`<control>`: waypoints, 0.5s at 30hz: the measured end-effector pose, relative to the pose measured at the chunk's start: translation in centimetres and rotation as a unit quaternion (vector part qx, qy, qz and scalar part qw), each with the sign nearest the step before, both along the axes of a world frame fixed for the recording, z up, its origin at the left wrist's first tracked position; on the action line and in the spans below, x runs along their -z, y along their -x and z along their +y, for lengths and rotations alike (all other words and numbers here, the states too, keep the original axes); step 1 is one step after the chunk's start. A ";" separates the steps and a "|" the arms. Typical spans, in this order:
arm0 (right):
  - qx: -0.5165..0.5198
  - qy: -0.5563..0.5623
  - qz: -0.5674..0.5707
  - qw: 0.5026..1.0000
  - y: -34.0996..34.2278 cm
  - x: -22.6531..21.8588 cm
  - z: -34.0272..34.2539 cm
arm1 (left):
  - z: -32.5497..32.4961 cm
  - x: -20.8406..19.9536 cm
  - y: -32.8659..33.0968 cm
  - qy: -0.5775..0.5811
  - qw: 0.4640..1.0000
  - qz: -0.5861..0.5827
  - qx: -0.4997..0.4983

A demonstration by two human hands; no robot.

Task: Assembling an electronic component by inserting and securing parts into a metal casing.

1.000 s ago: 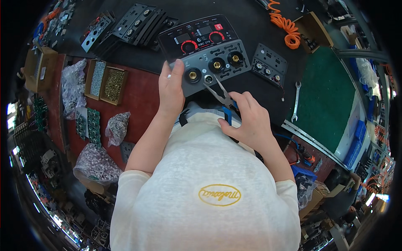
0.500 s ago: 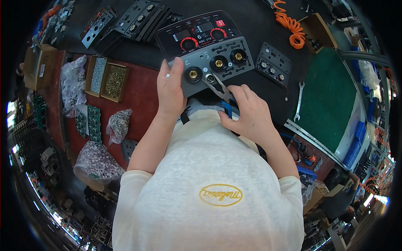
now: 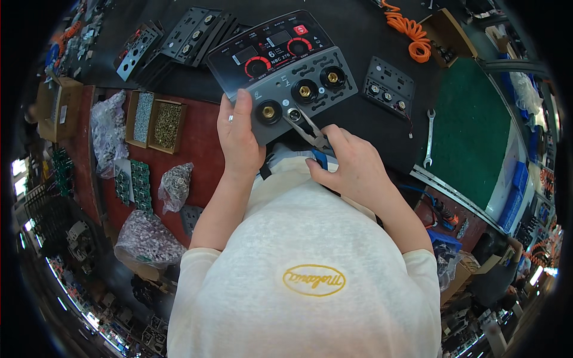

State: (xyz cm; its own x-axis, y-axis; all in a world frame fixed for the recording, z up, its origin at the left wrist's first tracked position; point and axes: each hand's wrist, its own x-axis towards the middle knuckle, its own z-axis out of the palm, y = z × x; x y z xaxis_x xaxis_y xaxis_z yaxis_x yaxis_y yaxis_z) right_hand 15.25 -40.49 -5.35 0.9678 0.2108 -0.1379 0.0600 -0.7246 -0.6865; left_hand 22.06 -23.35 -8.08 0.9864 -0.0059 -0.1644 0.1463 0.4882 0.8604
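Note:
My left hand is closed on the left edge of a tilted control panel, which has a dark glossy display face with red dials and a grey lower face. Three black round sockets with brass centres sit on the grey face, one of them a brass-centred socket near my left fingers. My right hand grips blue-handled pliers. Their jaws reach a small round metal connector on the grey face, and straddle or touch it. Part of the handles is hidden under my palm.
Another panel lies right, trailing a wire. Stacked panels stand at the back left. A wrench rests on the green mat. An orange coiled hose, a box of screws and bagged parts surround the work.
The panel, both hands and the pliers have shifted slightly left and down in view, with the panel a little more tilted. The plier jaws stay at the connector.

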 end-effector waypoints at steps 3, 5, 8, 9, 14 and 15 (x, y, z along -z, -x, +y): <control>0.002 -0.001 0.037 0.999 0.2 -0.4 0.2 | 0.0 -0.4 0.2 0.005 1.000 0.000 0.000; 0.005 -0.003 0.032 0.999 0.2 -0.3 0.4 | 0.1 -0.5 0.1 0.007 1.000 0.005 0.002; 0.016 -0.011 0.031 0.999 0.4 -0.3 0.9 | 0.0 -0.5 0.1 0.009 1.000 0.007 -0.007; 0.024 -0.018 0.038 0.999 0.5 -0.3 1.1 | 0.0 -0.5 0.1 0.012 1.000 0.005 -0.009; 0.038 -0.028 0.036 0.998 0.7 -0.6 1.7 | -0.2 -0.9 0.0 0.017 1.000 -0.002 -0.020; 0.040 -0.026 0.045 0.998 0.7 -0.7 1.8 | -0.1 -0.9 -0.1 0.019 1.000 0.000 -0.020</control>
